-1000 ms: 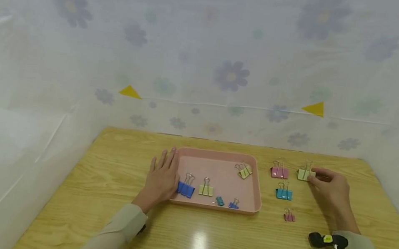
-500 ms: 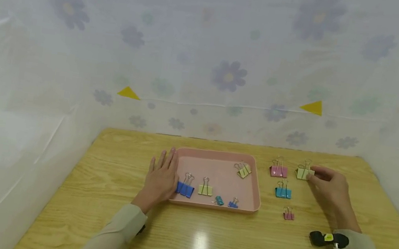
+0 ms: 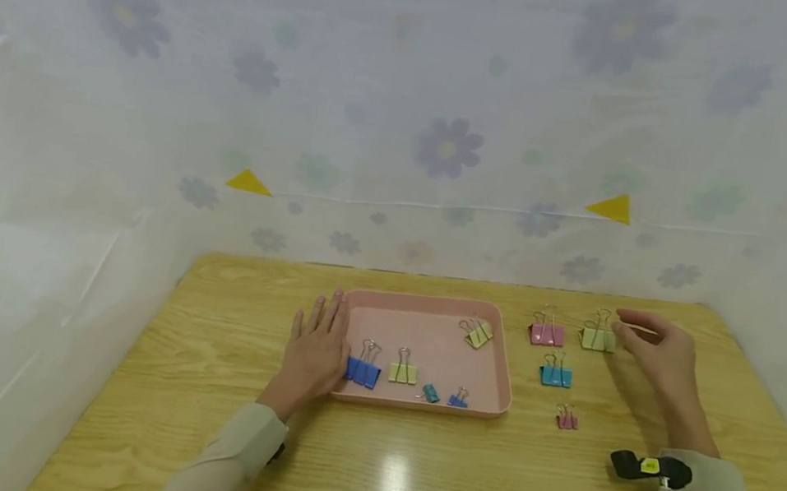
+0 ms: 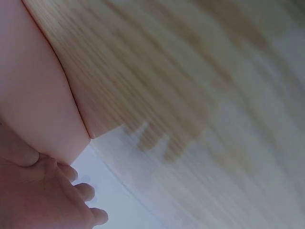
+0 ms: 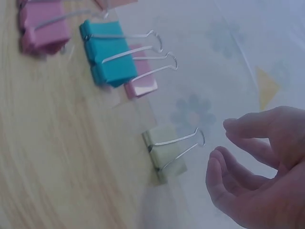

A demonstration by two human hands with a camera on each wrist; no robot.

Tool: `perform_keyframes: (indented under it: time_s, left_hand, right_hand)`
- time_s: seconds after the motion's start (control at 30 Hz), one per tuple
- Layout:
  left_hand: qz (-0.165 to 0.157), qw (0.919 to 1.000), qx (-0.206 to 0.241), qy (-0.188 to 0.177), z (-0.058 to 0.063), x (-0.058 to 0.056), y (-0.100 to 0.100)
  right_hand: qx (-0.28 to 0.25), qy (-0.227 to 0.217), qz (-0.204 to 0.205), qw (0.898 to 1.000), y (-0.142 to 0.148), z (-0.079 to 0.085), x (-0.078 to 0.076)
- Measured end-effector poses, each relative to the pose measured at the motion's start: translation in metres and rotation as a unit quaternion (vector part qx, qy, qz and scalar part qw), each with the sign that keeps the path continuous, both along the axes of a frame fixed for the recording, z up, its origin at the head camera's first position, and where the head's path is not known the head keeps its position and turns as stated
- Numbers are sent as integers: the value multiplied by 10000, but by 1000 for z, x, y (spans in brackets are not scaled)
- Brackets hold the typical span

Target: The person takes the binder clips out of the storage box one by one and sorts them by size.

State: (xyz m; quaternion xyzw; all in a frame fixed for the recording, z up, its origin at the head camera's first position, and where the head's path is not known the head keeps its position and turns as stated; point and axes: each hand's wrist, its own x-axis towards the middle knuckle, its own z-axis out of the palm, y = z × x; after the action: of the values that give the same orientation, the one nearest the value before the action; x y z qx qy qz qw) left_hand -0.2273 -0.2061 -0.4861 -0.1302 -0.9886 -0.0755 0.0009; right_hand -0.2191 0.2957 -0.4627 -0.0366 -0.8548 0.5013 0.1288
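Note:
My left hand [image 3: 313,355] rests with straight fingers along the left wall of a pink tray [image 3: 417,405]; in the left wrist view that hand [image 4: 43,191] touches the tray's side. My right hand [image 3: 660,359] is just right of a pale green binder clip [image 3: 598,340] standing on the table. The right wrist view shows this hand [image 5: 262,167] with thumb and fingers apart and nothing between them, a small gap from the pale green clip [image 5: 167,151]. Nearby stand a large pink binder clip [image 3: 547,335], a teal one [image 3: 555,376] and a small pink one [image 3: 567,421].
Inside the tray lie a blue binder clip [image 3: 363,372], two yellow ones, one upright [image 3: 402,373] and one tilted [image 3: 478,336], a small teal clip [image 3: 430,393] and a small blue clip [image 3: 458,401]. A flowered white curtain [image 3: 381,111] surrounds the wooden table [image 3: 334,470].
My right hand has let go of the pale green clip and drawn slightly away to the right. The clip stays standing on the table. My left hand stays at the tray.

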Motion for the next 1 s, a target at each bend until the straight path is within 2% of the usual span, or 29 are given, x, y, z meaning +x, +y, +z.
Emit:
perform_keyframes:
  time_s: [0.13,0.27,0.57,0.83,1.0]
  left_hand:
    - [2,9999,-145,-9,-2,0,-4]
    - [2,9999,-112,70,0,0,-8]
    - [-74,10000,-1,24,3,-1,2]
    - [-37,10000,-68,-6,-1,-4,0]
    - [-55,10000,68,-38,1,-5,1]
  right_hand:
    - [12,32,163,9999,-12,7,-2]
    - [102,85,282,9995,-25,13,-4]
    - [211,421,397,9981,-35,25,9]
    - [514,623,1041,9913,-62,29,3]
    - [477,818,1218,9880,-76,27,2]
